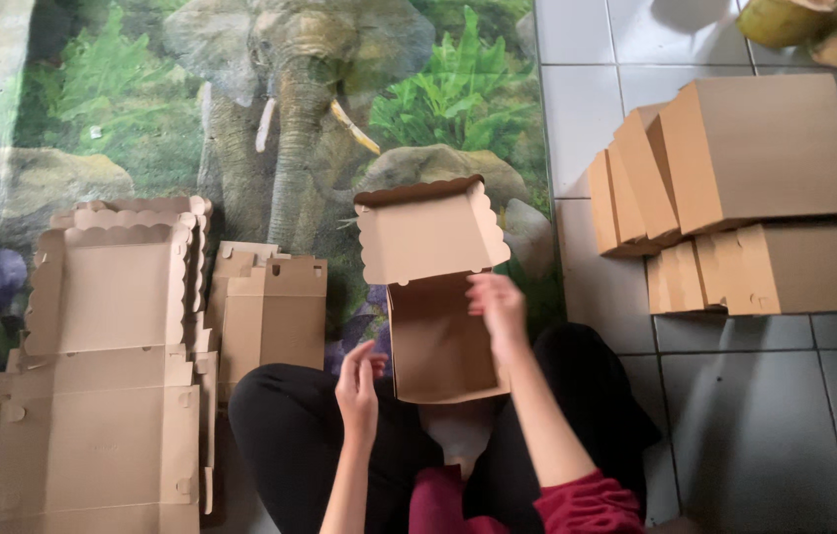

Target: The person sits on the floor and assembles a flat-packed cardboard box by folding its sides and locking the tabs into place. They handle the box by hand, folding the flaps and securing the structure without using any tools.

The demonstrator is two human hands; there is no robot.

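A half-folded brown cardboard box [435, 297] with a scalloped lid stands open in front of my lap. My right hand [500, 309] rests on the box's right wall and grips its edge. My left hand [357, 384] hovers just left of the box with its fingers loosely curled, holding nothing. My black trousers and red sleeves fill the bottom of the view.
A stack of flat, unfolded box blanks [107, 376] lies at the left, with smaller blanks [270, 307] beside it. Several finished closed boxes [755, 188] are piled on the white tiled floor [755, 415] at the right. An elephant-print mat [270, 99] covers the floor ahead.
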